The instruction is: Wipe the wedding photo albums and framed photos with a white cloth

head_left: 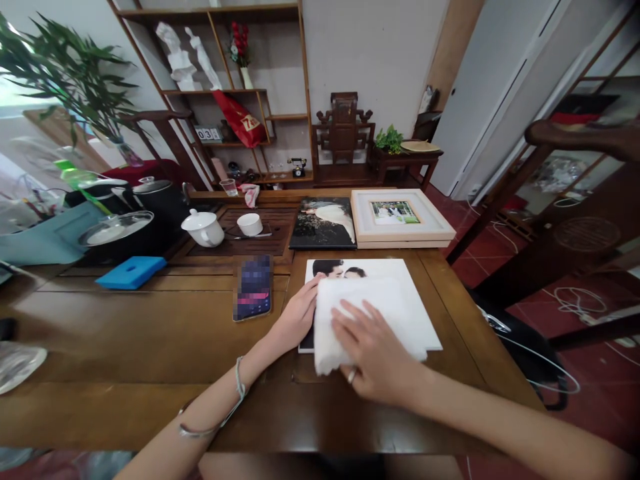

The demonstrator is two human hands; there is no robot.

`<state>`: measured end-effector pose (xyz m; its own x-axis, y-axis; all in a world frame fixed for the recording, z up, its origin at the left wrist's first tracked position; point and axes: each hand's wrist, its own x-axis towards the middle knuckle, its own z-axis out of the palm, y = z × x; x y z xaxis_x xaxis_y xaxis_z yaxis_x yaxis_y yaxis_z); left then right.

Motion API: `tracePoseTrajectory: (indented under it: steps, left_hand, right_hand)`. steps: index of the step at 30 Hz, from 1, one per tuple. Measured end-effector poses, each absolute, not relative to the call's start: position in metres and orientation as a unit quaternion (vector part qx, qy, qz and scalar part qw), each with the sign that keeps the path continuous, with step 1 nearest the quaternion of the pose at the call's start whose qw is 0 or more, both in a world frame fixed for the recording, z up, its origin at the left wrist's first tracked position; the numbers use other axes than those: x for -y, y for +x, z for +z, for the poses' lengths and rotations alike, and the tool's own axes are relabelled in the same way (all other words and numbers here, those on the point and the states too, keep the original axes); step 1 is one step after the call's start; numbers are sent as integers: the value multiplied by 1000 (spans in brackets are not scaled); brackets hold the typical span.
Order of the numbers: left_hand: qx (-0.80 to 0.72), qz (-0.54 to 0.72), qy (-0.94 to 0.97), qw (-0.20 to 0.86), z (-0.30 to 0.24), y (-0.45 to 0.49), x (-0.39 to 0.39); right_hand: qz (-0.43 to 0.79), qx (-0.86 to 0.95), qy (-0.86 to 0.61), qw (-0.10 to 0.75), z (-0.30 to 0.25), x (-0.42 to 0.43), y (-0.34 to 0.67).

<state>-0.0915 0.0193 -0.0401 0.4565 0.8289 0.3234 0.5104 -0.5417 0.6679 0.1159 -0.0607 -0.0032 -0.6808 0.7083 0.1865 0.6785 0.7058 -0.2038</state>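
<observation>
Here's the white cloth (393, 300), bunched in thick folds over the printed panel (387, 268), both toward the right end of the table (200, 347), with bare wood between them and its near edge. From my end of the feed, the right hand (373, 347) is spread flat on the cloth, fingers apart, not clenched; its thumb sits by the cloth's near edge. The left hand (300, 313) is at the panel's left side, and I can't tell whether it grips panel, cloth or both.

Trouble spots, as I judge them: grit caught in those folds could scratch the print if the palm bears down, and the ring (352, 376) could scrape should it slip off the cloth. Loose steadying on the left, and the panel could skid on that polished wood toward the near edge. An overlong push away could bump the glossy dark panel (320, 223) or the framed picture (403, 233), both by the far right corner. And a wide left elbow could catch the phone (254, 290).
</observation>
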Motion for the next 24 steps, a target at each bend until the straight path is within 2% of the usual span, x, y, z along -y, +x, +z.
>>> tracePoseTrajectory:
  steps: [4,11,16,20,24]
  left_hand:
    - [-415,307,820,245,-39,-91,-18]
    - [-420,289,826,239,-44,-87,-14]
    - [-413,283,834,232,-45,-89,-14]
    - [-392,287,845,222,-47,-92,-15]
    - [-389,295,847,208,-50,-92,-15]
  right_hand:
    - [59,924,-360,111,-1,74,111]
    - [-29,845,-518,134,0,21,136]
    - [-17,897,-431,92,4,61,117]
    - [35,934,-341,100,8,81,112]
    - [62,903,-401,144,5,40,138]
